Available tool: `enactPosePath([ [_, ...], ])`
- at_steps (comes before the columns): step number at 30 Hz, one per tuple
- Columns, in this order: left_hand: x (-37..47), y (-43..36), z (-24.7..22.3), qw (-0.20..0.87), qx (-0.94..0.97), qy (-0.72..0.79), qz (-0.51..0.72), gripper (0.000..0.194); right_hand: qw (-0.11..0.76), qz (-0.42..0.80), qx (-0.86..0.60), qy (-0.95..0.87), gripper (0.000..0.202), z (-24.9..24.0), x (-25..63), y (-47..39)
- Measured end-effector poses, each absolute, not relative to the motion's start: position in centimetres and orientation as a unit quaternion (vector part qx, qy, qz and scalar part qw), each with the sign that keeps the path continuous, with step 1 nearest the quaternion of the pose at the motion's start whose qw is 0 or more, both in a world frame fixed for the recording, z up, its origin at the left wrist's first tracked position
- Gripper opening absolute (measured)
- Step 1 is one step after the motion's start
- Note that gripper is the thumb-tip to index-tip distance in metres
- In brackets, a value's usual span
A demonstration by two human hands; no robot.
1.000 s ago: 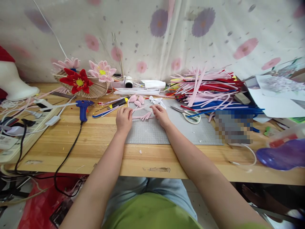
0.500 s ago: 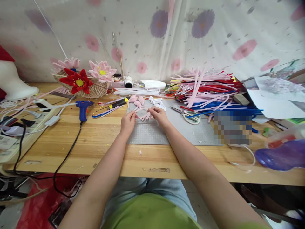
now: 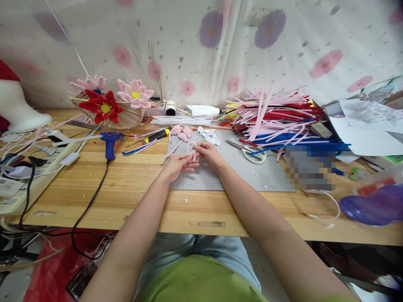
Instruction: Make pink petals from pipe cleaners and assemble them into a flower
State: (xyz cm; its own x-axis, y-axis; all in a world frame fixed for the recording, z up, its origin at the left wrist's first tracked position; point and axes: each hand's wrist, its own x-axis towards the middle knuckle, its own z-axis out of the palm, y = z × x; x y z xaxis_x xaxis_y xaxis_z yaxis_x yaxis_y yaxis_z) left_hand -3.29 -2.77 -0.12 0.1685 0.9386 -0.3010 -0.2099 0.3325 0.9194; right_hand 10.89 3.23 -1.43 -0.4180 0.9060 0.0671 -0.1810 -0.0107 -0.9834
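Over the grey cutting mat (image 3: 252,180), my left hand (image 3: 179,165) and my right hand (image 3: 208,154) meet at a pale pink fuzzy stem (image 3: 190,145). The stem is bent into a small loop that stands up between the fingertips. My left hand pinches its lower end, with the other fingers stretched out below. The thumb and forefinger of my right hand close on the loop's right side. Pink petal shapes (image 3: 181,133) lie just beyond, and white ones (image 3: 208,135) are beside them.
White-handled scissors (image 3: 256,156) lie right of my hands, before a heap of coloured stems (image 3: 270,115). A blue glue gun (image 3: 110,144) with a black cord is on the left, near a fan with fabric flowers (image 3: 105,109). A purple object (image 3: 371,205) sits far right.
My hands have come together, the left moving right. The stem, a wide arch between them before, is now a small closed loop. My left fingers have spread.
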Motion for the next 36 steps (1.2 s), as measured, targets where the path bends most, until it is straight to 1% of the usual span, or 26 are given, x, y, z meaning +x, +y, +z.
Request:
enactPosePath([
  [6,-3.2,-2.9,0.0,0.678,0.378,0.479,0.409,0.016,0.422,0.638,-0.32,-0.56,0.031,-1.1,10.6,3.0],
  [21,-2.7,-3.0,0.2,0.656,0.395,0.498,0.407,0.016,0.397,0.664,-0.334,-0.539,0.035,-1.4,10.1,2.9],
  [24,-2.6,-3.0,0.2,0.649,0.403,0.499,0.41,0.017,0.395,0.661,-0.336,-0.543,0.035,-1.4,10.0,2.9],
  [27,-2.7,-3.0,0.0,0.65,0.411,0.497,0.401,0.015,0.398,0.659,-0.329,-0.546,0.033,-1.7,10.0,2.9],
  [30,-3.0,-2.9,-0.1,0.667,0.404,0.485,0.396,0.011,0.386,0.694,-0.306,-0.525,0.032,-1.7,10.1,2.9],
  [34,-3.2,-2.8,0.2,0.73,0.346,0.428,0.405,0.007,0.342,0.77,-0.261,-0.472,0.042,-1.0,10.4,2.7],
  [36,-3.1,-2.8,0.4,0.76,0.308,0.408,0.402,0.007,0.326,0.791,-0.25,-0.453,0.043,-0.6,10.6,2.6],
])
